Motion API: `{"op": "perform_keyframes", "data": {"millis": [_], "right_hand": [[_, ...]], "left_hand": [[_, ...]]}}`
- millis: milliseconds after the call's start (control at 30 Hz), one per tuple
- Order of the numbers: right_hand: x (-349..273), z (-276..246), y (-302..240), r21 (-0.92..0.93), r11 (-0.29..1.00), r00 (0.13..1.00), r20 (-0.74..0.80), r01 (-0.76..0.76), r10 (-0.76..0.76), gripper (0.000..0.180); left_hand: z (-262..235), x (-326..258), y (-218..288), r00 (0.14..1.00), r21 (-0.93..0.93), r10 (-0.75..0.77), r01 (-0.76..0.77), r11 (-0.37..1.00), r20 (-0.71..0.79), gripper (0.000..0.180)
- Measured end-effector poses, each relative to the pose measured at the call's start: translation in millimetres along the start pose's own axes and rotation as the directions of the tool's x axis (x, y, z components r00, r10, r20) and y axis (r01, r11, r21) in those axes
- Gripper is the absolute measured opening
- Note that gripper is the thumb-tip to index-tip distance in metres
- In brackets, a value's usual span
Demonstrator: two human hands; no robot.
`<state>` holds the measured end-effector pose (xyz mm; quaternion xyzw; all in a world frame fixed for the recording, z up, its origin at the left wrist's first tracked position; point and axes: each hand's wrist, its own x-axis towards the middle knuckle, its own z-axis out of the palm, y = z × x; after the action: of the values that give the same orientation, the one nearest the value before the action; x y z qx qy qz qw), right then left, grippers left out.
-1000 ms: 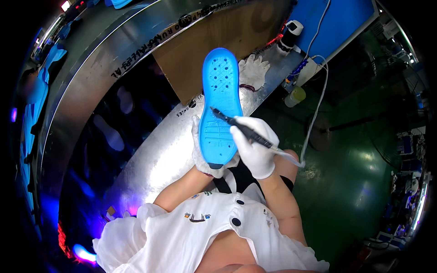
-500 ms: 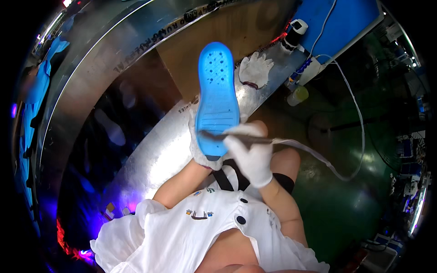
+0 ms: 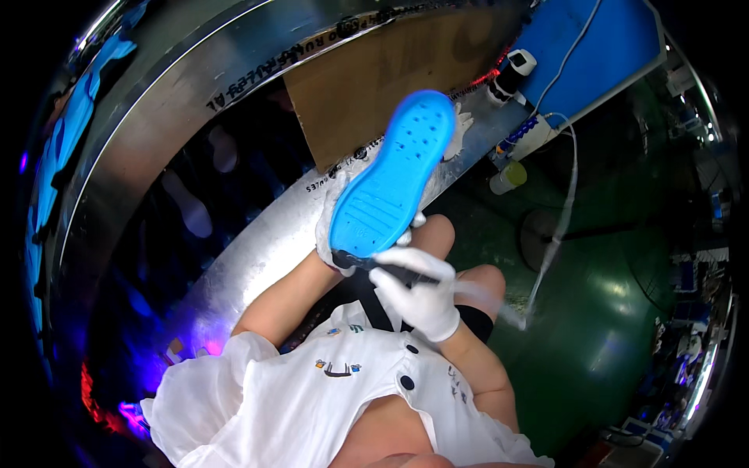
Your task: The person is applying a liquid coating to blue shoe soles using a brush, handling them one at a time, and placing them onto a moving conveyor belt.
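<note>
A bright blue shoe sole is held up, its toe end leaning to the far right and its heel end toward me. My left hand, in a white glove, grips it from beneath, with fingertips showing along the right edge. In my gloved right hand is a dark-handled brush with a pale tube trailing off to the right. The brush's dark tip meets the heel end of the sole; whether bristles press on it is unclear. Behind the toe, a loose white glove lies partly hidden on the metal bench.
Left of the metal ledge, pale soles lie on a dark surface. Brown cardboard stands behind. At right are a blue panel, a black-and-white device, a pale jar and the hanging tube.
The sole has tilted, its toe swinging right. My right hand has moved nearer to me, taking the brush from across the heel area to the heel's end. The tube has swung left.
</note>
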<state>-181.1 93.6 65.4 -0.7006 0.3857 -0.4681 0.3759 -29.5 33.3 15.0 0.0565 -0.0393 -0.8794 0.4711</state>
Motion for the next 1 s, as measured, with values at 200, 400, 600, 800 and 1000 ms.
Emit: {"op": "perform_keyframes", "data": {"millis": [200,400,600,800,1000], "right_hand": [[11,-26,-5,-0.373,0.828,0.874,0.414,0.418,-0.255,0.025],[18,-41,1,-0.13,0.984,0.962,0.259,0.123,-0.086,0.024],[15,-41,-12,-0.183,0.957,0.953,0.247,0.226,-0.178,0.024],[16,-44,-31,-0.423,0.83,0.89,0.422,0.364,-0.175,0.025],[21,-51,-36,-0.495,0.771,0.885,0.427,0.401,-0.187,0.026]], "left_hand": [[-16,0,29,0.984,0.126,-0.174,0.177,0.976,-0.039,0.071],[-5,9,47,0.966,0.58,-0.246,0.245,0.777,-0.078,0.067],[-6,9,57,0.954,0.625,-0.292,0.269,0.733,-0.068,0.071],[-50,39,63,0.997,0.615,-0.078,0.077,0.785,-0.025,0.06],[29,2,70,0.992,0.873,0.026,0.099,0.478,-0.127,0.042]]}}
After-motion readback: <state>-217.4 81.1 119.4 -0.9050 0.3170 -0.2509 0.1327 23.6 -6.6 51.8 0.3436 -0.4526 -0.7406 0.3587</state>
